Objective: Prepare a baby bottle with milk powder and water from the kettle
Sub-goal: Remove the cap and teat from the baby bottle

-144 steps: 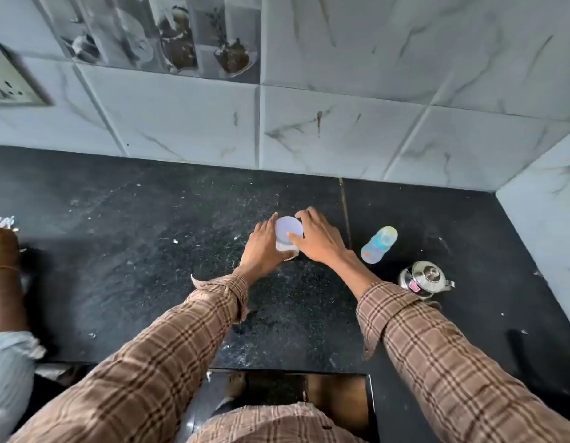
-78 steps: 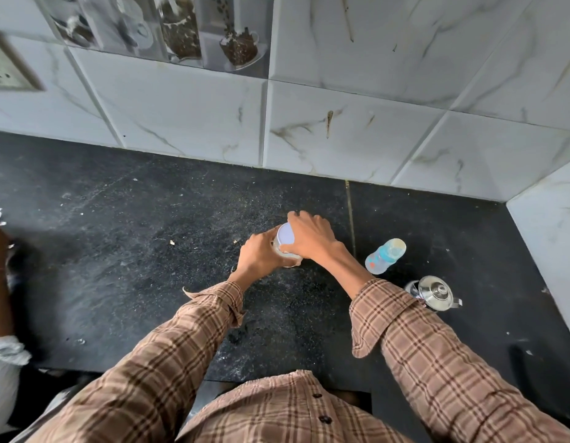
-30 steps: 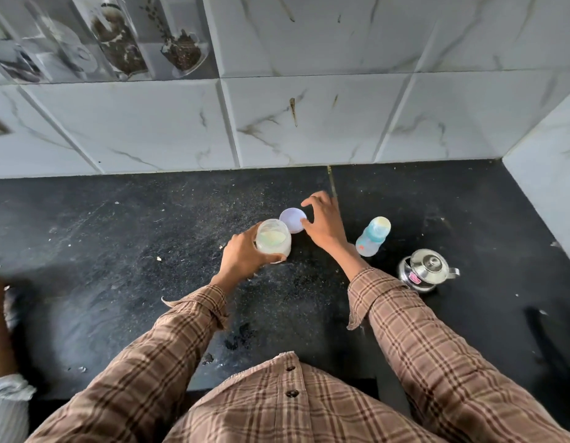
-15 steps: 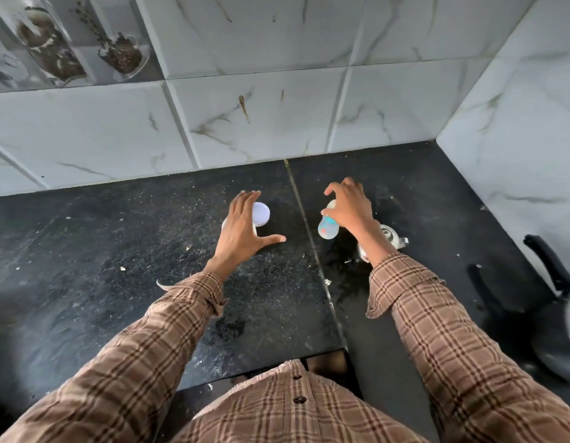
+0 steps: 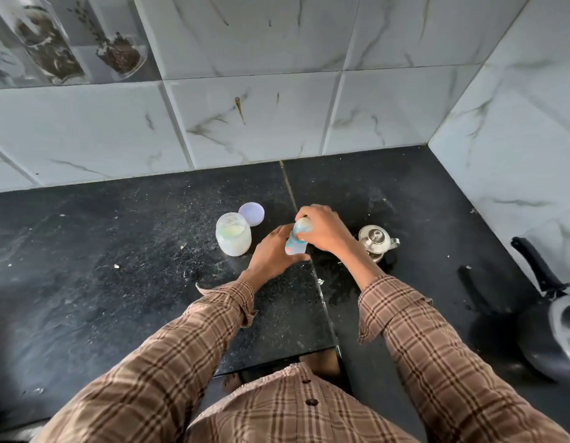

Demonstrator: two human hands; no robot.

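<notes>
Baby bottle [image 5: 295, 244] upright on black counter [image 5: 117, 282], left hand [image 5: 272, 254] wrapped round its base, right hand [image 5: 323, 231] gripping the cap; nipple hidden. Open powder jar [image 5: 233, 238] to its left, lid [image 5: 251, 213] behind. Steel kettle [image 5: 376, 241] partly behind right wrist. Pan [image 5: 558, 321] cut off at right edge.

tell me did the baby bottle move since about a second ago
Yes. The baby bottle stood right of the countertop seam, near the kettle; now it sits at the seam, closer to the powder jar, held by both hands.
</notes>
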